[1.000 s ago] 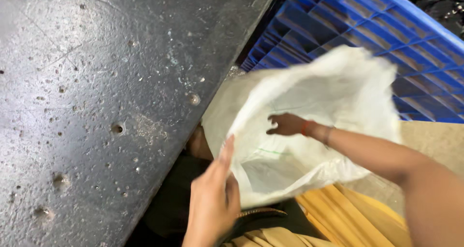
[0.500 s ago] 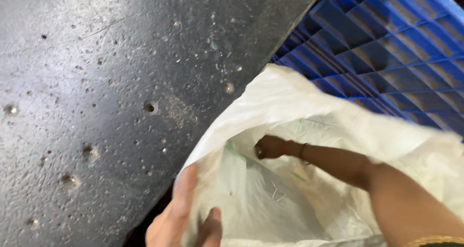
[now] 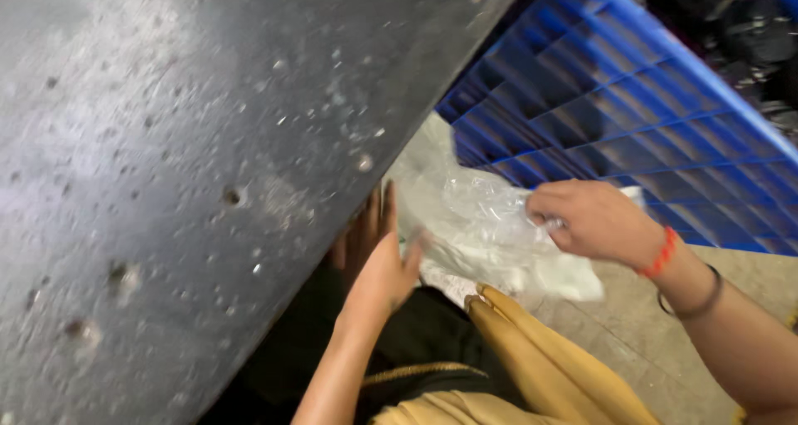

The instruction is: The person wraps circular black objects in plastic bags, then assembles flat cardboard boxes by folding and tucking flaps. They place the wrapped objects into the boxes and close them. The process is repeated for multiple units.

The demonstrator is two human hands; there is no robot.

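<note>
Since the earlier frames the big white sack mouth has collapsed out of view and the right hand has come out of it, now pinching a crumpled clear plastic bag (image 3: pixel 490 225) instead. Farthest left lies the dark, pitted metal slab (image 3: pixel 166 159), its slanted edge running from upper right to lower left. Just under that edge the left hand (image 3: pixel 378 259) is raised with fingers spread and mostly straight, the palm pressing against the left end of the plastic rather than gripping it. The bag stretches between the two hands, its long axis roughly level and left to right, so it lies to the right of the left fingers and to the left of the right ones. It looks thin, wrinkled and glossy, see-through in the middle and whiter where it bunches low on the right. The right hand (image 3: pixel 594 221) is closed on its right end, fingers curled tight around a fold; this hand has the firmer hold. Behind stands a blue slatted crate (image 3: pixel 632 117), and tan cloth (image 3: pixel 540 350) lies below.
</note>
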